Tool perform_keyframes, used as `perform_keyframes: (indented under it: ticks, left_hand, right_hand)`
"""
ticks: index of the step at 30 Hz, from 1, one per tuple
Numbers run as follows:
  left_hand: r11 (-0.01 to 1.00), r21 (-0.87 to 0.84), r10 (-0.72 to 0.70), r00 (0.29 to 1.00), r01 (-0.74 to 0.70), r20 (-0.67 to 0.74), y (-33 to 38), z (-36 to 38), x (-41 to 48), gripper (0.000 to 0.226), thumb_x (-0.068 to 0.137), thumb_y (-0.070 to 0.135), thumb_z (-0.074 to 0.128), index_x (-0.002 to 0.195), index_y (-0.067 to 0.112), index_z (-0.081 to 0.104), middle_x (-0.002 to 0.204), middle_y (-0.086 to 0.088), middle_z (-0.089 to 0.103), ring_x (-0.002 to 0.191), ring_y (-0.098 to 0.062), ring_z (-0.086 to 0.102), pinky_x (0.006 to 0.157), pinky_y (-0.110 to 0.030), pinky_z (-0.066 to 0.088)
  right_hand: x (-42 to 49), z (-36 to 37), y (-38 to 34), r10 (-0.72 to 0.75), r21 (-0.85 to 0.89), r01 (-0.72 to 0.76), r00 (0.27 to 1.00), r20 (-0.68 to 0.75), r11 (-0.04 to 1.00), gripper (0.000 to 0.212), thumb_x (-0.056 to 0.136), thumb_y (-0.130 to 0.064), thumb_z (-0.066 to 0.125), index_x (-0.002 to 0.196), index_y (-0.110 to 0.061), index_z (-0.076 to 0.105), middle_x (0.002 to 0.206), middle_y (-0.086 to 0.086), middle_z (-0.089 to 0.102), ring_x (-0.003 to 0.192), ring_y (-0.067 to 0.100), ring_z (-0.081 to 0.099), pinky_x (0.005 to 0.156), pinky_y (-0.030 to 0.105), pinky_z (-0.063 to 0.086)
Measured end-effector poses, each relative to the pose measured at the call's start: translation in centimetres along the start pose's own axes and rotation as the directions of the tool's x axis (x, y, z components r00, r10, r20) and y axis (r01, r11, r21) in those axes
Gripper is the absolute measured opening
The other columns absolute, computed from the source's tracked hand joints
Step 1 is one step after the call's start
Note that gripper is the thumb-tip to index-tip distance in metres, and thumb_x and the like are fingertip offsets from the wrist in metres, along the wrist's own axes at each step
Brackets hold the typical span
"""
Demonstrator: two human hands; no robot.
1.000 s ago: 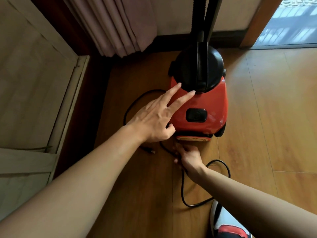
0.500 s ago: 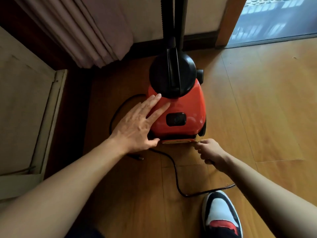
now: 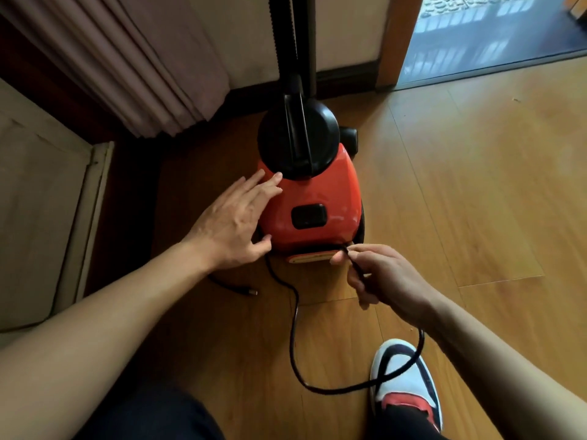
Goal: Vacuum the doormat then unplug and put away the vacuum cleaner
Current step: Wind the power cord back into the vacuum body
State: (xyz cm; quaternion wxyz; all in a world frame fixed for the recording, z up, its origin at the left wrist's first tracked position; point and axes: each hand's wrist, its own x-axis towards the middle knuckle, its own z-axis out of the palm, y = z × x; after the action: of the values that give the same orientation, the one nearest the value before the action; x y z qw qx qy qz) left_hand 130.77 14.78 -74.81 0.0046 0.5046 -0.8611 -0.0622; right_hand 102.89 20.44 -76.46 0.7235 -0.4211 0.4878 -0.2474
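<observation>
**Head view, looking down.** The red vacuum cleaner (image 3: 320, 198) stands on the wooden floor (image 3: 476, 192) at the centre of the frame. Its black domed top (image 3: 297, 144) points toward the upper edge, and a black hose (image 3: 286, 36) runs out of the top of the frame.

The left hand (image 3: 232, 223) lies against the canister's left flank, with straight fingers on the red shell and the thumb near its lower edge (the grip is open and holds nothing).

The right hand (image 3: 381, 277) is just below the canister's lower right corner. Its grip is closed on the black power cord (image 3: 294, 325), pinched between thumb and forefinger close to the rear of the body.

From that hand the cord loops down over a white, black and red shoe (image 3: 403, 382) at lower right, then climbs toward the canister's lower left corner. A cord end with a metallic tip (image 3: 252, 292) lies on the floor below the left wrist; whether it belongs to the same cord cannot be told.

A pleated curtain (image 3: 127, 58) hangs at upper left, and a doorway (image 3: 476, 36) opens at upper right.
</observation>
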Motion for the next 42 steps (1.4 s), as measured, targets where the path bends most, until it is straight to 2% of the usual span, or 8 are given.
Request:
perform_keyframes:
  ticks: [6,12,15,21,27,32,39,42]
  left_hand:
    - [1.000,-0.010,0.019,0.999,-0.018,0.041,-0.4,0.1,0.1,0.097,0.078,0.061,0.048,0.158,0.014,0.021,0.167,0.000,0.013,0.154,-0.020,0.010,0.122,-0.043,0.026]
    - [0.997,-0.077,0.021,0.999,-0.018,0.029,-0.8,0.4,0.1,0.092,0.077,0.053,0.044,0.158,0.016,0.021,0.168,0.002,0.011,0.155,-0.019,0.008,0.123,-0.040,0.024]
    - [0.994,-0.113,0.005,0.999,-0.001,0.036,-0.7,0.7,0.1,0.090,0.079,0.043,0.050,0.159,0.018,0.018,0.168,0.004,0.008,0.155,-0.017,0.003,0.123,-0.040,0.024]
    - [0.982,-0.187,-0.024,0.999,0.032,0.046,-1.1,0.5,0.0,0.089,0.082,0.026,0.062,0.159,0.021,0.018,0.167,0.008,0.008,0.154,-0.013,0.001,0.122,-0.039,0.024]
    - [0.985,-0.173,-0.013,0.998,0.025,0.069,-1.5,0.7,-0.1,0.090,0.083,0.026,0.065,0.159,0.022,0.018,0.167,0.010,0.006,0.154,-0.011,-0.001,0.124,-0.039,0.022]
    - [0.985,-0.170,-0.020,1.000,0.018,-0.008,-1.4,1.0,-0.1,0.082,0.082,0.027,0.066,0.155,0.019,0.030,0.165,0.005,0.019,0.154,-0.017,0.010,0.125,-0.043,0.015]
    - [0.991,-0.128,-0.032,0.999,0.029,-0.023,-1.1,1.2,-0.2,0.088,0.082,0.029,0.069,0.157,0.019,0.024,0.165,0.004,0.018,0.154,-0.017,0.010,0.124,-0.042,0.020]
    - [0.998,-0.062,-0.033,0.999,0.032,-0.016,-0.6,1.4,-0.3,0.092,0.084,0.031,0.068,0.159,0.018,0.016,0.166,0.004,0.015,0.154,-0.017,0.008,0.123,-0.038,0.020]
  right_hand:
    - [1.5,4.2,0.4,-0.101,-0.086,0.102,0.995,0.016,0.991,0.021,0.109,-0.014,0.038,0.107,-0.001,0.055,0.066,0.008,0.049,0.045,0.017,0.039,0.040,0.026,0.031]
    - [4.0,8.8,2.5,-0.142,-0.130,0.127,0.983,-0.119,0.983,0.033,0.108,-0.022,0.045,0.094,-0.001,0.064,0.066,0.002,0.055,0.048,0.008,0.048,0.043,0.018,0.037]
    - [5.5,10.8,4.1,-0.032,0.080,0.050,0.977,-0.210,0.996,0.033,0.107,-0.026,0.050,0.093,-0.007,0.071,0.066,0.000,0.056,0.048,0.006,0.048,0.045,0.018,0.037]
    - [8.2,12.8,6.2,0.195,0.410,-0.101,0.962,-0.193,0.906,0.030,0.104,-0.034,0.055,0.095,-0.009,0.070,0.067,-0.003,0.056,0.045,0.006,0.043,0.037,0.018,0.031]
    - [8.8,10.7,7.8,0.223,0.223,-0.173,0.950,-0.219,0.959,0.037,0.100,-0.033,0.061,0.093,0.003,0.069,0.057,-0.004,0.055,0.039,0.008,0.040,0.035,0.020,0.024]
    - [8.4,7.5,8.4,0.218,0.121,-0.190,0.930,-0.295,0.974,0.026,0.101,-0.026,0.062,0.093,-0.001,0.067,0.070,0.005,0.059,0.039,0.008,0.046,0.033,0.021,0.030]
    - [8.2,1.8,8.0,0.331,0.102,-0.321,0.825,-0.459,0.941,0.024,0.103,-0.015,0.051,0.085,-0.005,0.063,0.063,0.002,0.050,0.043,0.009,0.042,0.039,0.023,0.032]
    - [6.9,0.1,7.2,0.329,0.212,-0.260,0.840,-0.432,0.942,0.022,0.099,-0.013,0.053,0.079,-0.009,0.060,0.058,-0.002,0.040,0.045,0.010,0.032,0.043,0.025,0.024]
